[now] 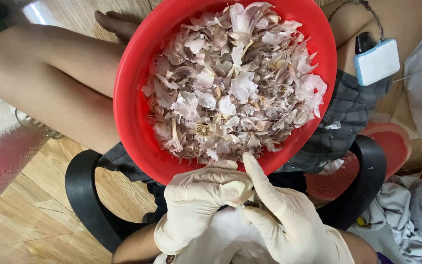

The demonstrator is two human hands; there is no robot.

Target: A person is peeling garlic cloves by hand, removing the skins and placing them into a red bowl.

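Note:
A red plastic bowl rests on my lap, heaped with pale, papery garlic skins. Just below its near rim, both my hands wear cream latex gloves. My left hand is curled with its fingers closed around a small piece, apparently a garlic clove, that is mostly hidden. My right hand meets it from the right, index finger stretched up toward the bowl's rim and thumb pressed against the left hand's fingertips. What sits between the fingers cannot be seen clearly.
I sit on a black stool on a wooden floor. A clear patterned container stands at left. A small white and blue device lies on my right leg. A red dish and crumpled cloths lie at right.

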